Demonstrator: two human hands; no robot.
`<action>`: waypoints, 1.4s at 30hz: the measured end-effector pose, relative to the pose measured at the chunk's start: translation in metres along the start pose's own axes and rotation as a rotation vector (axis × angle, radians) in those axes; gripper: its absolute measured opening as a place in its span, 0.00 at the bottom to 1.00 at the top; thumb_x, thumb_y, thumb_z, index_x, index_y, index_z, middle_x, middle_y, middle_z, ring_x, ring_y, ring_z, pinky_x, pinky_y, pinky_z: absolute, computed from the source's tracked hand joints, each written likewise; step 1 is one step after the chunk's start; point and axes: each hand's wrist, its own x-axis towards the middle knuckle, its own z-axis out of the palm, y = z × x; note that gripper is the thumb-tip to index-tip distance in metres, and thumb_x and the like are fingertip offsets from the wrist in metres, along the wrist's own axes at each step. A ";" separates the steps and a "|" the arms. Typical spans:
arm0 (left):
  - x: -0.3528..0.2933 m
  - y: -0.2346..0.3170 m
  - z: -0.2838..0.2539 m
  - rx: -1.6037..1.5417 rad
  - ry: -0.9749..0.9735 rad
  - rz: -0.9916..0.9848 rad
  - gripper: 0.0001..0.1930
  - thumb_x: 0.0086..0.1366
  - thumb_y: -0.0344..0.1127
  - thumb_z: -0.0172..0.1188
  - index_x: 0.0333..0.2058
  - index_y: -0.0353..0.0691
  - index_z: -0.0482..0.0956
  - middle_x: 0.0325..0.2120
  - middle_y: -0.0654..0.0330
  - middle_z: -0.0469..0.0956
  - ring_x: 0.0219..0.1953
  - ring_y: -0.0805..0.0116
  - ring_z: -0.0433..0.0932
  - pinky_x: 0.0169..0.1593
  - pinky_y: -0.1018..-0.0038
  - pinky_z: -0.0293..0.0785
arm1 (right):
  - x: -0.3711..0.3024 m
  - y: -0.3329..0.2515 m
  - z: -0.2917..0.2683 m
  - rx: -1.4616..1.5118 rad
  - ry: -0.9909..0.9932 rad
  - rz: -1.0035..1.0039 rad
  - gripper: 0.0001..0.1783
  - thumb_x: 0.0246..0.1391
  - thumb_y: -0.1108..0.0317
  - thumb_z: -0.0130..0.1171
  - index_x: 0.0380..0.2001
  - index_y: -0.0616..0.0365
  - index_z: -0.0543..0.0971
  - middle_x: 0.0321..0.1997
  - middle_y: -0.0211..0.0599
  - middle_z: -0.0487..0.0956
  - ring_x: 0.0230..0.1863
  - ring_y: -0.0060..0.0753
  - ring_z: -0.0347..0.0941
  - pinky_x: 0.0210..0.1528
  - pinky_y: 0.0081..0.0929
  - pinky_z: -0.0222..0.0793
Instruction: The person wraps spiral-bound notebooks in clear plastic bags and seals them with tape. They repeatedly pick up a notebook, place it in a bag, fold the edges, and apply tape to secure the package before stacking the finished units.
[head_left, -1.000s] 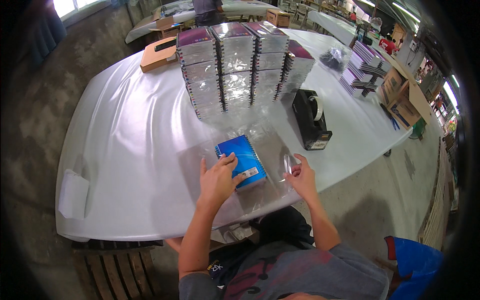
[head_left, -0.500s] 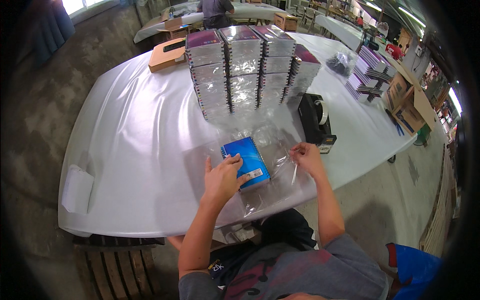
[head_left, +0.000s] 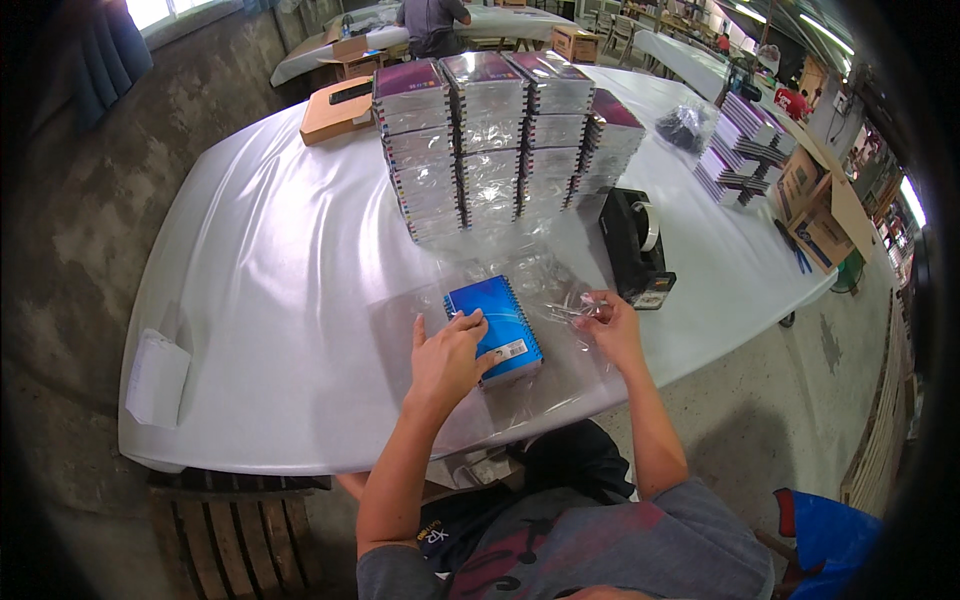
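Note:
A blue spiral-bound notebook [head_left: 505, 313] with a white label lies on clear plastic film [head_left: 560, 375] near the table's front edge. Across its left side lies my left hand [head_left: 447, 358], fingers spread and pressing on the cover without gripping it. To the right of the notebook, my right hand [head_left: 612, 325] pinches a gathered part of the clear film between thumb and fingers. A black tape dispenser [head_left: 628, 250] with a pale roll stands just beyond my right hand.
Several tall stacks of wrapped notebooks [head_left: 490, 130] stand beyond the film. A cardboard box [head_left: 335, 112] carrying a dark phone is at back left. More stacked notebooks [head_left: 735, 160], scissors [head_left: 795, 245] and an opened carton [head_left: 815, 215] line the right. A white block [head_left: 158, 378] sits at left.
My right hand has shifted slightly down, and the film at its fingertips is now more bunched. My left hand stays on the notebook.

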 end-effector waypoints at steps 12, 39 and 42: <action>0.002 0.002 -0.003 0.017 -0.008 0.006 0.26 0.57 0.49 0.61 0.52 0.46 0.74 0.57 0.64 0.68 0.60 0.62 0.66 0.64 0.45 0.46 | -0.003 -0.014 -0.002 -0.695 0.124 -0.397 0.12 0.49 0.60 0.61 0.27 0.59 0.80 0.25 0.42 0.80 0.29 0.44 0.76 0.36 0.40 0.68; 0.024 0.002 0.004 -0.354 -0.009 0.170 0.34 0.48 0.29 0.66 0.55 0.38 0.64 0.51 0.52 0.67 0.52 0.49 0.69 0.53 0.62 0.67 | 0.048 -0.025 0.015 -0.021 -0.243 -0.124 0.27 0.55 0.60 0.59 0.57 0.52 0.68 0.58 0.50 0.68 0.62 0.44 0.61 0.57 0.43 0.60; 0.022 -0.001 0.001 -0.375 -0.002 0.173 0.34 0.48 0.29 0.66 0.55 0.39 0.64 0.51 0.53 0.67 0.51 0.50 0.69 0.53 0.62 0.67 | 0.074 -0.049 0.052 0.139 -0.336 -0.156 0.31 0.52 0.64 0.62 0.59 0.50 0.65 0.57 0.49 0.69 0.57 0.41 0.67 0.54 0.39 0.63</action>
